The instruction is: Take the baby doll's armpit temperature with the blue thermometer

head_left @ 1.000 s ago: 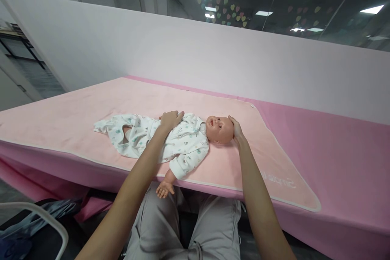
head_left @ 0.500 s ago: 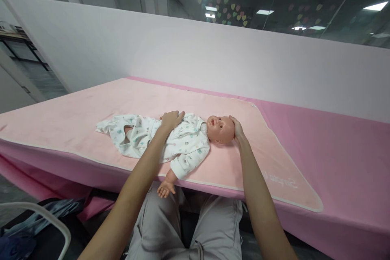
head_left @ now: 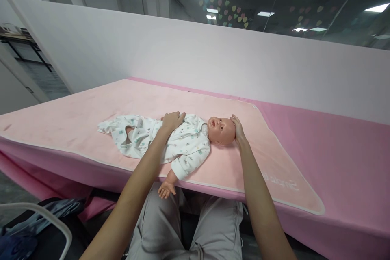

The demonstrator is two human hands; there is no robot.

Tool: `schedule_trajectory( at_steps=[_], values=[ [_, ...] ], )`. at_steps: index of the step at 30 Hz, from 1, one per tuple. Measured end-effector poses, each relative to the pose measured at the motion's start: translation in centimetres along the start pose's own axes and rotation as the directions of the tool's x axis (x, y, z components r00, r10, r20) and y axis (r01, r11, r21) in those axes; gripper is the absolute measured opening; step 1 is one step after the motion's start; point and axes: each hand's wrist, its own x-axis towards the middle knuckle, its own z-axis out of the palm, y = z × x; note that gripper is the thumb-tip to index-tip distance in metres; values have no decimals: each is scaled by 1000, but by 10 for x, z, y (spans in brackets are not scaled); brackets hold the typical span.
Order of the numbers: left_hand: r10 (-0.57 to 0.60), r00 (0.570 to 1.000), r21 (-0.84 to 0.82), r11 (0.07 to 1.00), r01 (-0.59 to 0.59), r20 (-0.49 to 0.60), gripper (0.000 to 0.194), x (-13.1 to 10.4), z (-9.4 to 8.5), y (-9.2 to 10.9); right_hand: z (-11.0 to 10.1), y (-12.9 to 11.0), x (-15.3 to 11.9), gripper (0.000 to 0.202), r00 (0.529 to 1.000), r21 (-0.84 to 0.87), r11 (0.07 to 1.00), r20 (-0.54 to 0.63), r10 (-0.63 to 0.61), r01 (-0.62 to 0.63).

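Note:
A baby doll point(head_left: 222, 131) lies on its back across a peach mat point(head_left: 76, 107), head to the right and legs to the left. It wears a white printed outfit point(head_left: 191, 150), and one bare leg shows through a gap in the trousers. The doll's near arm hangs over the table edge, palm up. My left hand point(head_left: 173, 121) rests flat on the doll's belly, fingers stretched out. At the crown of the doll's head is my right hand point(head_left: 238, 128), open and lightly cupped, with its fingertips a little off the head.
The mat lies on a pink table cover point(head_left: 341, 150) against a white wall point(head_left: 213, 61) with glass above. At lower left, a curved pale rail point(head_left: 51, 217) stands beside a dark seat with blue clothing point(head_left: 55, 211). My knees are under the table edge.
The fingers of my right hand have lifted slightly off the doll's head. My left hand stays on the belly, and the doll has not moved on the mat.

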Motion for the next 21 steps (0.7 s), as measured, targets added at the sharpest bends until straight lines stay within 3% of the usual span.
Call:
schedule_trajectory(
  at_steps=[7,13,21],
  values=[
    [14,1000,4,1000,-14,-4,52,0,1,0,-5,2,1,40,987,69,985,48,155,-159],
    [12,1000,-7,1000,-12,-5,53,1,1,0,-4,2,2,29,990,129,984,82,116,-126],
    [12,1000,-11,1000,-13,-9,52,1,2,-1,-6,2,2,36,982,105,978,83,172,-180]
  ],
)
